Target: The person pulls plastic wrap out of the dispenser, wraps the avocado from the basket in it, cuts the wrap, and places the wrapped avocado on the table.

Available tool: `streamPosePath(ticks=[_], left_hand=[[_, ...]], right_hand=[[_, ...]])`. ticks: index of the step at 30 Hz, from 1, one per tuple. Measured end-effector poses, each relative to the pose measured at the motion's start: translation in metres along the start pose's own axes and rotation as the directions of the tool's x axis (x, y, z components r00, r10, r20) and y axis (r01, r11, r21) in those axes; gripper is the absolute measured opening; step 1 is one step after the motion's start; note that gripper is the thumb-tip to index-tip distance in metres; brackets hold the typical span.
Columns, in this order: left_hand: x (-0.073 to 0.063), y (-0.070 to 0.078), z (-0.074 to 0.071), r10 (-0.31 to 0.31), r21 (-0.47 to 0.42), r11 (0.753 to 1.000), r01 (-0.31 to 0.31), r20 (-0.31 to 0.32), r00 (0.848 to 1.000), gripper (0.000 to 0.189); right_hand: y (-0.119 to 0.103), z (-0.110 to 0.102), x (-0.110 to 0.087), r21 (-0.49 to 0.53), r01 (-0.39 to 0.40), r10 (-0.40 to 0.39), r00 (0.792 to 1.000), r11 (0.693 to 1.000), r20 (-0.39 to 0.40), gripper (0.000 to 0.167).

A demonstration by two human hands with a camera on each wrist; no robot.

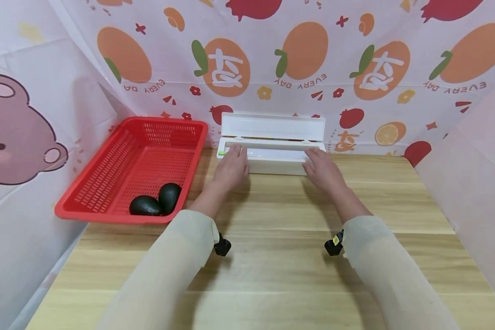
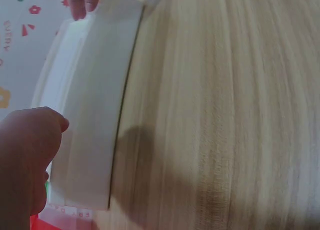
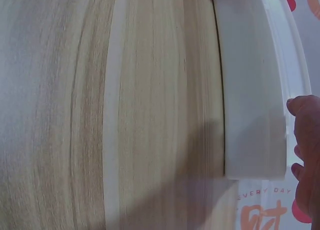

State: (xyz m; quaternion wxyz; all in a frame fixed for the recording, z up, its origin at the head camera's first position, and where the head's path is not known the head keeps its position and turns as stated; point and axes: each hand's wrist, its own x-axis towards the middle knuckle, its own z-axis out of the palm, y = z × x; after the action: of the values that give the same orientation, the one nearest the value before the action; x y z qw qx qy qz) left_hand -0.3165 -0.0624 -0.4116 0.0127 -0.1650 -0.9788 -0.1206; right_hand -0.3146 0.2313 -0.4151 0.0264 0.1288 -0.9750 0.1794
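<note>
White plastic in the middle of it all: a long box (image 1: 277, 167), sitting flat at the far edge of the desk (image 1: 280, 256), its lid (image 1: 273, 126) up and tipped back behind it. Something pale and glossy lies inside the box, too washed out to make out. A small green tab (image 1: 222, 153) shows at the box's left end.

And look at the hands, one at each end! The left hand (image 1: 232, 169) is over the box's left end, thumb at the front edge, the other fingers reaching across the opening. The right hand (image 1: 324, 170) mirrors it at the right end, fingers loosely bent over the rim. Both are partway open; whether either pinches anything at that rim, I cannot tell.

Out to the left of the box, and nearer the person, there's a red basket (image 1: 107, 218); two dark ovals (image 1: 170, 197) nestle together in its near right corner. In front of the box, two pale sleeves (image 1: 165, 270) stretch across the wood, a small black camera (image 1: 222, 246) under each cuff. Behind the box hangs a cloth (image 1: 268, 59) covered in oranges, and well off to its left, a pink bear (image 1: 16, 133) on the side sheet.
</note>
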Motion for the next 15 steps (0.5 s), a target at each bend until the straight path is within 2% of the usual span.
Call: streamPosePath(ticks=[7, 15], left_hand=[[-0.001, 0.001, 0.006, -0.022, 0.045, 0.999, 0.021, 0.002, 1.000, 0.062], [0.002, 0.002, 0.006, -0.034, 0.113, 0.993, 0.037, -0.029, 0.999, 0.047]], right_hand=[[0.005, 0.004, -0.001, -0.026, -0.021, 0.021, 1.000, 0.999, 0.005, 0.053], [0.012, 0.005, 0.000, -0.034, -0.067, 0.067, 0.998, 0.997, 0.001, 0.044]])
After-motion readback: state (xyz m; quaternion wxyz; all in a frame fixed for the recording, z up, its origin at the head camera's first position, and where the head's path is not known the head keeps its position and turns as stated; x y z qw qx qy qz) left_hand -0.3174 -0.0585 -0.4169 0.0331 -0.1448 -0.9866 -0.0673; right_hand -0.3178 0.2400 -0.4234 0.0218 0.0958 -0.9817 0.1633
